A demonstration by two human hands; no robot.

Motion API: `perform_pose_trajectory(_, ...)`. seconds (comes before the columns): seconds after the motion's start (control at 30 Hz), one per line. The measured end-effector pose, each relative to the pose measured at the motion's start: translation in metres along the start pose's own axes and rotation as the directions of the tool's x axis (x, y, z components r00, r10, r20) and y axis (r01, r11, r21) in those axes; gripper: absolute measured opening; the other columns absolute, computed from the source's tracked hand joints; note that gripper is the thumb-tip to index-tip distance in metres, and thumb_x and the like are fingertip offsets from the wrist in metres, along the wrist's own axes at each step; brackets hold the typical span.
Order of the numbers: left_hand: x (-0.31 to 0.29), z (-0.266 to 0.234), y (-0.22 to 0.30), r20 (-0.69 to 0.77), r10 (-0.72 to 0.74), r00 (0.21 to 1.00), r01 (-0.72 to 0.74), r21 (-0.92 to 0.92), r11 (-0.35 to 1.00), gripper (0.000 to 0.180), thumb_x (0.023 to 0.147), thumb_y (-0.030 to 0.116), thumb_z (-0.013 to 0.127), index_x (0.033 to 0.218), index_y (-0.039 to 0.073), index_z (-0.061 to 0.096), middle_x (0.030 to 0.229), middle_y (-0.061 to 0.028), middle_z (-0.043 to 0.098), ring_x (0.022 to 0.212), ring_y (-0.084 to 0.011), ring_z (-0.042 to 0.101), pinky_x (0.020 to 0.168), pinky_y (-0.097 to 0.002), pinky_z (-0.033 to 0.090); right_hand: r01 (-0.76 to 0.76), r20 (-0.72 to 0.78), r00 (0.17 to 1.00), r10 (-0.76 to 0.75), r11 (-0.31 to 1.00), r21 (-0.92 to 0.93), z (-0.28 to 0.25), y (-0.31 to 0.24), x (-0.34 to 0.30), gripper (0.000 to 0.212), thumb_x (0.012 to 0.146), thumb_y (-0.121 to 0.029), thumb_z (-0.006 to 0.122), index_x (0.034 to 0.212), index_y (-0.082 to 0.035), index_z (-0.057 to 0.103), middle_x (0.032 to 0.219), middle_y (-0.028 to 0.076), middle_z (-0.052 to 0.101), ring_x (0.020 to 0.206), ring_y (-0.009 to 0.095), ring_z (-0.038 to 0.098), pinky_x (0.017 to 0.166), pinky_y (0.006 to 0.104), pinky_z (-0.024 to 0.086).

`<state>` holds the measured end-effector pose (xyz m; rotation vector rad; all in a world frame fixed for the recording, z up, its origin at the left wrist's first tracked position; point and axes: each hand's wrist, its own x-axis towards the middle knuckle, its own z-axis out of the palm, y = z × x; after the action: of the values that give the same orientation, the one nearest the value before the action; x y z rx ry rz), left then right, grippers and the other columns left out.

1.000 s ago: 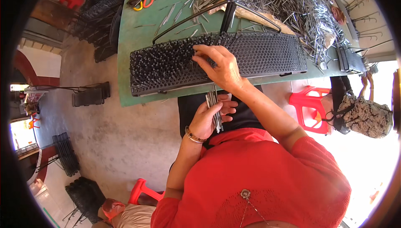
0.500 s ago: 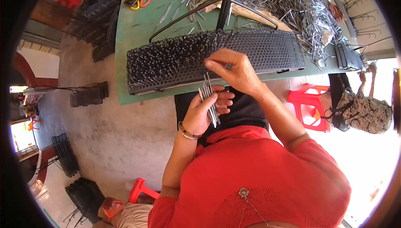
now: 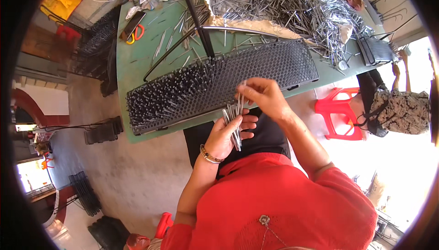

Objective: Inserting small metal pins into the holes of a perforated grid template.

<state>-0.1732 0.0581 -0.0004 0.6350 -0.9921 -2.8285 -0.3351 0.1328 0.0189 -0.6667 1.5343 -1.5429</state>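
Note:
My left hand is closed around a bundle of thin metal rods, just off the table's near edge. Above it, the thumb and fingers of my right hand pinch one or more rods at the bundle's upper end. Beyond both hands lies a long black rack with a honeycomb of small holes. Its left part bristles with upright rods, while the holes on the right look bare. A black metal frame with a central bar rises behind the rack.
Loose rods lie heaped on brown paper at the back of the green table. Scissors rest at the far left. A person works at the right beside a red stool. More black racks stand on the floor to the left.
My right hand has come from over the rack to the rods in my left hand and now pinches there. The whole view has shifted and turned a little.

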Motion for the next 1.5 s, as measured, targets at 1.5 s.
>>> perform_pose_trajectory(1.5,0.045,0.018,0.005,0.0,-0.198,0.98,0.198,-0.055,0.979,0.028,0.096,0.014,0.044,0.116,-0.004,0.053,0.124,-0.0245,0.053,0.112,-0.0311,0.056,0.098,-0.0423,0.045,0.66,0.132,0.647,-0.751,0.464,-0.591,-0.039,0.003,0.104,0.021,0.081,-0.011,0.066,0.101,-0.008,0.061,0.077,0.009,0.062,0.071,0.029,0.059,0.066,0.0382,0.047)
